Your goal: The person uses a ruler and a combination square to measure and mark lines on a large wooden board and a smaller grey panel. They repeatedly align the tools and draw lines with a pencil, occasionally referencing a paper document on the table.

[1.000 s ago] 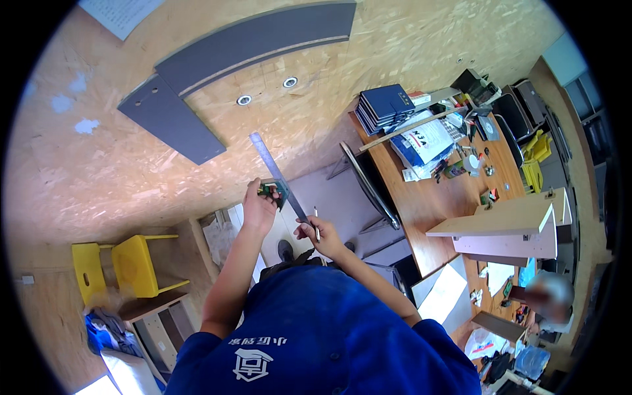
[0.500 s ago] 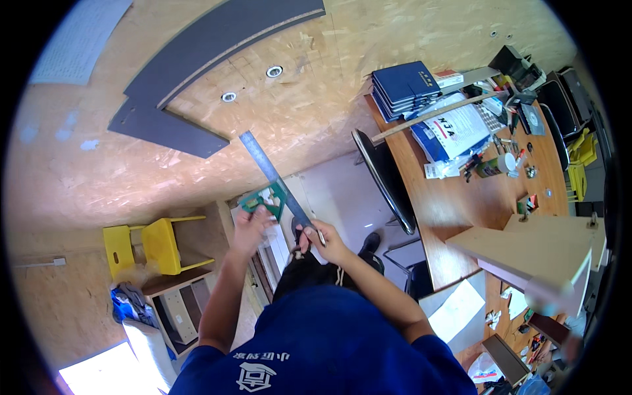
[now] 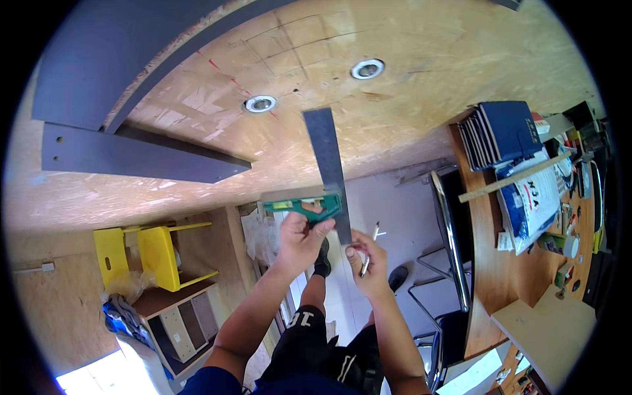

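I see the left hand [image 3: 299,245] closed around the green head [image 3: 307,206] of a combination square [image 3: 322,148], which is held up between the grey board [image 3: 141,156] and the desk [image 3: 486,270]. The right hand [image 3: 372,273] grips a slim pen [image 3: 365,264], fingers at the blade's lower end.

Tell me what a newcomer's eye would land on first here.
Probably the green try-square head in the left hand, mid-picture, with its long metal blade pointing up the picture; the right hand, at the blade's lower end, also holds a pen. Next, the large curved grey panel at the upper left, and the bright yellow seating toward the lower left.
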The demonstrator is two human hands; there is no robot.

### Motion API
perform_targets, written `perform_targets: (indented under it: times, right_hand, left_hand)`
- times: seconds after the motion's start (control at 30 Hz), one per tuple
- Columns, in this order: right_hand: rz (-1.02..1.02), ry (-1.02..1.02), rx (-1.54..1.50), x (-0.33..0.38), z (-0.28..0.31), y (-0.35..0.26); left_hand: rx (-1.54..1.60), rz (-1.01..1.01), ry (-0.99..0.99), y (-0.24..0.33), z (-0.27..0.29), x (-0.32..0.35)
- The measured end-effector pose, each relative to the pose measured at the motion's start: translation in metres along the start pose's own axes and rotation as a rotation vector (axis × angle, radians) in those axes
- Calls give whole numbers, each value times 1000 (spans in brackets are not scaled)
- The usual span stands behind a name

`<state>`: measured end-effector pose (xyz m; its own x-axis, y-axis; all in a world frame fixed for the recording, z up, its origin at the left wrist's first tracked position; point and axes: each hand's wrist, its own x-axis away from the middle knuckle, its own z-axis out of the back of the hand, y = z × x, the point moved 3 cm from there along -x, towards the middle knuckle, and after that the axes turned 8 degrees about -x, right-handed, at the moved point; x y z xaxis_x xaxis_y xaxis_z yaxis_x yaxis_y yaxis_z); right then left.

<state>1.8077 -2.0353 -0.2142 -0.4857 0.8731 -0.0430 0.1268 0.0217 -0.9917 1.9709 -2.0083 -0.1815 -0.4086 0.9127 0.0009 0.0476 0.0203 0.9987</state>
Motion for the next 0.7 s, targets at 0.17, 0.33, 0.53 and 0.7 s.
perform_targets:
  times: [0.17, 0.33, 0.53, 0.7]
  right_hand:
    - [10, 117, -220, -48, -14, 26]
    - [-44, 139, -263, -42, -6, 54]
    - [-72, 246, -333, -16, 1, 82]
    - [-83, 272, -354, -9, 5, 93]
  left_hand:
    - [-42, -203, 98, 38, 20, -81]
    - [0, -270, 121, 44, 32, -105]
    - [-17, -281, 168, 46, 30, -119]
    - [-102, -294, 230, 47, 27, -134]
